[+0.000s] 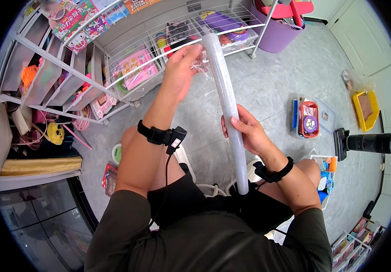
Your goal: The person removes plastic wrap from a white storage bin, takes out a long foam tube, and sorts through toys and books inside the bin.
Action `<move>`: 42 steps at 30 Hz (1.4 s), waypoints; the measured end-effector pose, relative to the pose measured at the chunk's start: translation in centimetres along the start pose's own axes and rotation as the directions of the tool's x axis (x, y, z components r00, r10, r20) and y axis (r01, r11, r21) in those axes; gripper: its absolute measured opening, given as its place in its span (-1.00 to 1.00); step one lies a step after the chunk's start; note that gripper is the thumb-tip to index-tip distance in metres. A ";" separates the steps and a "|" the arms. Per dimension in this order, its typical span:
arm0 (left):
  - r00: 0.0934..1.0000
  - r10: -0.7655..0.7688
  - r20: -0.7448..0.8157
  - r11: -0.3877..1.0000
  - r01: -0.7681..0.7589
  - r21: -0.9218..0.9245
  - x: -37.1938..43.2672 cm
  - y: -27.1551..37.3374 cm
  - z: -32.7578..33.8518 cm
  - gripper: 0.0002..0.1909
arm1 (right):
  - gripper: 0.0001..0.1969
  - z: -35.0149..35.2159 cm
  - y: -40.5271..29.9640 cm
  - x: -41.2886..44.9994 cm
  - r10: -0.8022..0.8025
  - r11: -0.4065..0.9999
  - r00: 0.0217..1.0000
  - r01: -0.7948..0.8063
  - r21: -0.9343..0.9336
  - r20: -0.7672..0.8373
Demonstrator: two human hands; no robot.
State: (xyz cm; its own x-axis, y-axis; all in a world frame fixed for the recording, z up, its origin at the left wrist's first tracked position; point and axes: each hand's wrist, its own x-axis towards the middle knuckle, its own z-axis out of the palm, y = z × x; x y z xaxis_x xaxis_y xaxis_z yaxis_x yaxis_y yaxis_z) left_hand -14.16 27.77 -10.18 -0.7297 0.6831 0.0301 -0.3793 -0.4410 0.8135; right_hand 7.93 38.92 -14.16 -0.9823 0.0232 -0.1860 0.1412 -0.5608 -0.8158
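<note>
A long pale roll (225, 91), wrapped in shiny clear film, slants across the view from the wire shelf down to my lap. My right hand (250, 131) grips it a little below its middle, thumb on top and fingertips around the far side. Close to the upper end, my left hand (181, 69) pinches crumpled clear plastic film (200, 62) beside the roll. Part of that film hides behind my fingers. Each wrist wears a black strap; the left one carries a small device (175, 139) with a cable.
A white wire rack (137, 71) with clear bins of toys stands ahead and left. A purple bucket (273, 35) is beyond it. On the floor at right are a red basket (313, 119), a yellow tray (365, 110) and a black floor-cleaner head (341, 144). A toy-filled white tray (330, 183) sits by my right knee.
</note>
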 end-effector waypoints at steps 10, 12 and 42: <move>0.981 0.121 -0.149 0.963 -0.079 0.259 -0.4 1.2 -0.9 -0.80 | -0.57 -1.0 -0.2 0.3 -0.029 0.994 0.994 0.017 -0.109 -0.110; 0.983 0.115 -0.140 0.967 -0.078 0.244 -0.2 1.6 -0.9 -0.80 | -0.53 -1.2 -0.5 0.4 -0.038 0.991 0.993 0.023 -0.130 -0.116; 0.992 -0.065 -0.109 0.863 0.111 0.492 -1.4 -0.6 1.7 -0.75 | -0.58 -2.8 -1.2 1.9 -0.109 0.983 0.930 0.049 -0.175 -0.351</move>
State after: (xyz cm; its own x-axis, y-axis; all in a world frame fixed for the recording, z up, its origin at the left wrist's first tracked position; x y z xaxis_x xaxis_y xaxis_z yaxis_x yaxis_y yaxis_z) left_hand -12.00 28.07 -9.74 -0.7608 0.6432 -0.0865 -0.1282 -0.0183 0.9916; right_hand 6.24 41.99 -15.09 -0.8858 0.3727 -0.2764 0.1127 -0.4050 -0.9073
